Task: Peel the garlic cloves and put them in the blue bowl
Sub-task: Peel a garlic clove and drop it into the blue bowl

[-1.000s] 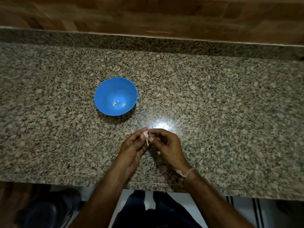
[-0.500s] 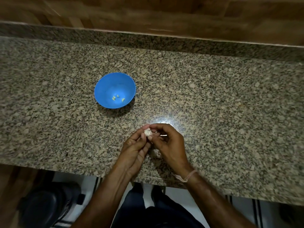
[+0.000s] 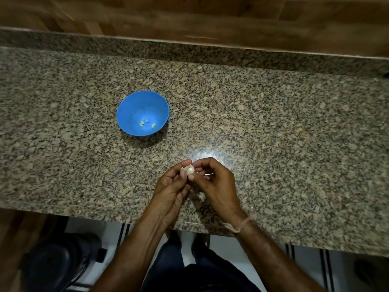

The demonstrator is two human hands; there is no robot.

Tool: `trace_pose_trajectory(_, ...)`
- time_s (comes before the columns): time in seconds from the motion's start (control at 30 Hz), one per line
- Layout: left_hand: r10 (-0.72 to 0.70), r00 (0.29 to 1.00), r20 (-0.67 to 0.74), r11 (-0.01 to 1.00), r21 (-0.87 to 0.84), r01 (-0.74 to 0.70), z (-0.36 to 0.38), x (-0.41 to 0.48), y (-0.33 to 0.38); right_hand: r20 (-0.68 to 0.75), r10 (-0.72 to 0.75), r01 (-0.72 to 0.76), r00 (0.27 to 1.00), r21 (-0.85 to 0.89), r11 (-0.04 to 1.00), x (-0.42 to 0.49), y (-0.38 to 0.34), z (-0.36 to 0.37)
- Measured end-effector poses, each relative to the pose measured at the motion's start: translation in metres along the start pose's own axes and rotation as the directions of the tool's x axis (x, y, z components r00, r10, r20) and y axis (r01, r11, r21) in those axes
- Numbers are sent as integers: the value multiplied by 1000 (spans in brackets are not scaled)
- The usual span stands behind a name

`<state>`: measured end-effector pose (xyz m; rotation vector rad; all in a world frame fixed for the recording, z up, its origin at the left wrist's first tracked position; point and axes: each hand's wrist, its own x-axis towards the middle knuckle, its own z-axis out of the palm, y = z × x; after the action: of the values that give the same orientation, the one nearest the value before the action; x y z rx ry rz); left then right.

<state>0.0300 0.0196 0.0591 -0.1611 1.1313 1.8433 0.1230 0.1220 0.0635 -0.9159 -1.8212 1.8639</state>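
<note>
Both hands meet above the granite counter, near its front edge. The left hand and right hand jointly pinch a pale garlic clove between fingertips. The blue bowl stands apart, containing small peeled pieces.

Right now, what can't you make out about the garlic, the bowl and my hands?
Garlic, head view: fingers of the left hand and right hand cover most of it; how much skin remains is unclear.
Pieces in the blue bowl, head view: too small to count surely.
Pale scraps on the counter, head view: shadowed under the hands; skin or clove, cannot tell.
</note>
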Motion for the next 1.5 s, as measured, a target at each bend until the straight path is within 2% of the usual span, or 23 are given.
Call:
trace_pose_trajectory(0.3,128,992,9,982,136,-128,-1,-5,-4,-25,-6,5,1000,-50,999,-2,-3,0)
trace_pose_trajectory(0.43,197,980,-15,941,284,-185,-9,-3,-6,-29,-14,13,999,-56,998,-2,-2,0)
trace_pose_trajectory(0.63,225,973,-47,882,434,-183,-14,-3,-12,-51,19,-24,999,-98,995,0,7,0)
trace_pose_trajectory(0.77,216,975,-57,894,413,-173,-17,-3,-11,-44,49,-52,998,-73,996,-1,8,1)
trace_pose_trajectory(1.03,169,978,-119,914,390,-110,-18,0,-13,18,80,-81,997,96,992,-6,10,2)
trace_pose_trajectory(1.23,95,986,-136,939,341,-43,-20,1,-12,-19,94,-92,995,82,992,-3,12,5)
trace_pose_trajectory(1.5,85,983,-165,958,286,-35,-22,2,-7,6,58,-58,998,40,998,-3,13,4)
